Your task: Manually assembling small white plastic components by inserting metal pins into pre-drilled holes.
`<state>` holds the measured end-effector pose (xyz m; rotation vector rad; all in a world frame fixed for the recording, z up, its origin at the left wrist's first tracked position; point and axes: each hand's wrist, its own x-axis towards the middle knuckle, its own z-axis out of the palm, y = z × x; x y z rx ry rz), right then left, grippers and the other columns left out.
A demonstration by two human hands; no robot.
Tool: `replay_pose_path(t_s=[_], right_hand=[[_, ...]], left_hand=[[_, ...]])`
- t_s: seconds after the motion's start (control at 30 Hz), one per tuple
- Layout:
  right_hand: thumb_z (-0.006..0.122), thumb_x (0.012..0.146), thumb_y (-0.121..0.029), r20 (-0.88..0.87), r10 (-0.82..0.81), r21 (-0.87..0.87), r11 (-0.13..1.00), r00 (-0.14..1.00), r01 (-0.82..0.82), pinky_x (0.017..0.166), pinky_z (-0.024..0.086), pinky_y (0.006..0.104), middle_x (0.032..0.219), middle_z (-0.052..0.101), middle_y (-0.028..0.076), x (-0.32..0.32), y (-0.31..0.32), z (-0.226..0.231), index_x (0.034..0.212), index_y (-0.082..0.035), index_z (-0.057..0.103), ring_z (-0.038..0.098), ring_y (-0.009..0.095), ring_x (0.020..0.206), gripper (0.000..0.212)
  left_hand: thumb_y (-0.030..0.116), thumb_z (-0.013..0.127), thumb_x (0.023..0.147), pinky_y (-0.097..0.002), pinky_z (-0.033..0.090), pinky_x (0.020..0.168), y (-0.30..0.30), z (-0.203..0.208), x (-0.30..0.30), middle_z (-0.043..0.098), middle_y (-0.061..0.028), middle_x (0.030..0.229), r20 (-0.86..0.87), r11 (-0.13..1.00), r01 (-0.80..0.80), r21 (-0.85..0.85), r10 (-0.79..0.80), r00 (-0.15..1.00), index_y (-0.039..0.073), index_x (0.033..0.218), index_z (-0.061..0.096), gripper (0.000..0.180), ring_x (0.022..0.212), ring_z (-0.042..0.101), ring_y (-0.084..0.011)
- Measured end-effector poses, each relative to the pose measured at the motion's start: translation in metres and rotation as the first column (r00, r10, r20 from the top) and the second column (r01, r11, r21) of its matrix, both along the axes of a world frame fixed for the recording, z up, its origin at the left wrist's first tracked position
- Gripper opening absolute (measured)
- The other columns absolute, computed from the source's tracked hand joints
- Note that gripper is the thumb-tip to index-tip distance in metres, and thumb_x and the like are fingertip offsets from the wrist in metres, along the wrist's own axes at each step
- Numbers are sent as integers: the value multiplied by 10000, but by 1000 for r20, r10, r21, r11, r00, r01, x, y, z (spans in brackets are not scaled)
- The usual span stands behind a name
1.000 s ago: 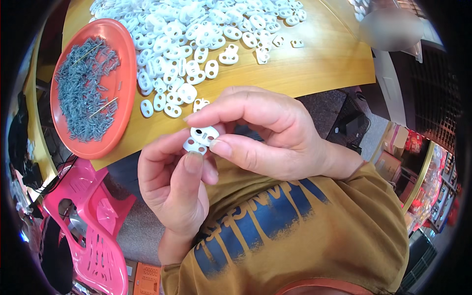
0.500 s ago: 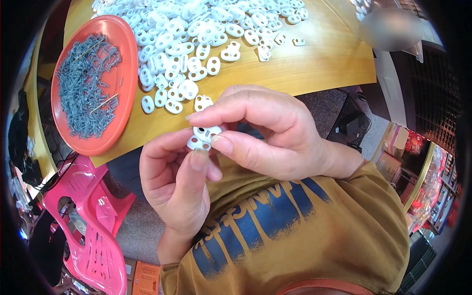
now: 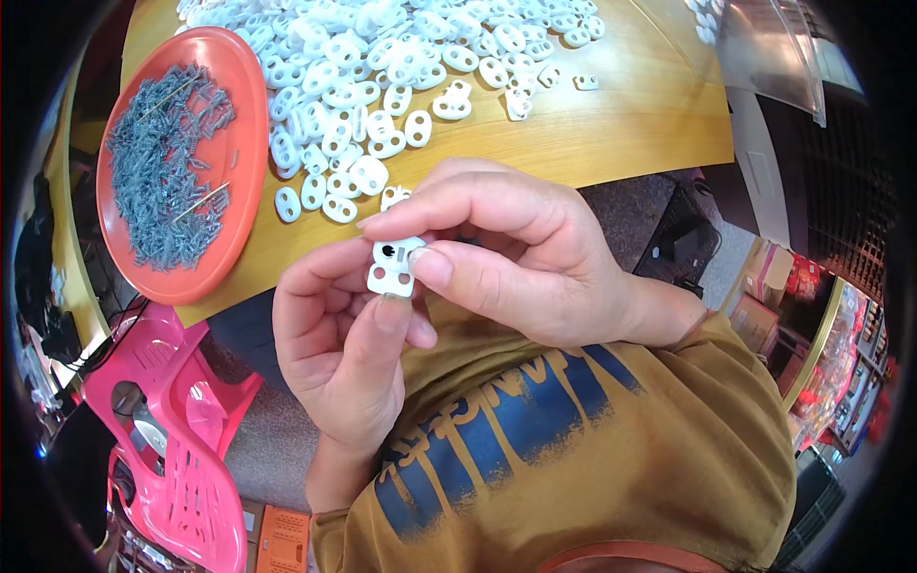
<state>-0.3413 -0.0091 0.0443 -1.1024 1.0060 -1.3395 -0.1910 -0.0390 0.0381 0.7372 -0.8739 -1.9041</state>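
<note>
Between my two hands are two small white plastic pieces with round holes, one right above the other. Thumb and fingers of my right hand (image 3: 521, 253) pinch the upper white piece (image 3: 400, 252). The lower white piece (image 3: 389, 280) sits against it, gripped by the thumb and fingers of my left hand (image 3: 342, 339). The two pieces touch; I cannot tell whether they are joined. Just past my right fingertips, another small white piece (image 3: 394, 197) lies on the table. Beyond it spreads a big heap of white two-holed oval pieces (image 3: 368, 67).
A red oval tray (image 3: 246, 205) full of small grey springs (image 3: 167, 162) stands at the table's left. More wooden tabletop (image 3: 630, 124) extends right. A clear plastic box (image 3: 774, 62) is at far right. A pink plastic chair (image 3: 196, 477) stands lower left, a black basket (image 3: 673, 234) right.
The lower piece has turned from a tilt to line up under the upper one. A blurred round shape at the upper right is gone, and the clear box shows there.
</note>
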Motion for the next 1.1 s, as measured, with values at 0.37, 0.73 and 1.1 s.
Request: replay_pose_path(t_s=[0.37, 0.73, 1.1], right_hand=[[496, 854, 17, 211, -10, 147, 989, 977, -22, 727, 442, 236, 935, 572, 85, 0, 1, 4, 1054, 44, 538, 549, 102, 833, 207], [525, 823, 3, -172, 9, -50, 999, 985, -17, 658, 448, 255, 883, 586, 96, -4, -1, 3, 1037, 34, 561, 571, 143, 756, 220], [499, 844, 8, -3, 49, 52, 997, 999, -49, 660, 449, 246, 888, 576, 105, -3, 2, 4, 1041, 48, 551, 569, 129, 742, 208]], left_hand=[[37, 585, 824, -199, 437, 511, -3, 1, 0, 598, -129, 880, 12, 1000, -14, -1, 14, 1000, -44, 1071, 468, 285, 575, 536, -104], [9, 601, 802, -173, 438, 505, -1, 3, 4, 576, -102, 827, 48, 1000, -19, 11, 18, 999, -26, 1027, 455, 270, 562, 527, -92], [9, 603, 801, -179, 443, 512, 2, 5, 3, 573, -101, 851, 45, 999, -20, 48, 18, 999, -15, 1051, 442, 298, 582, 530, -97]])
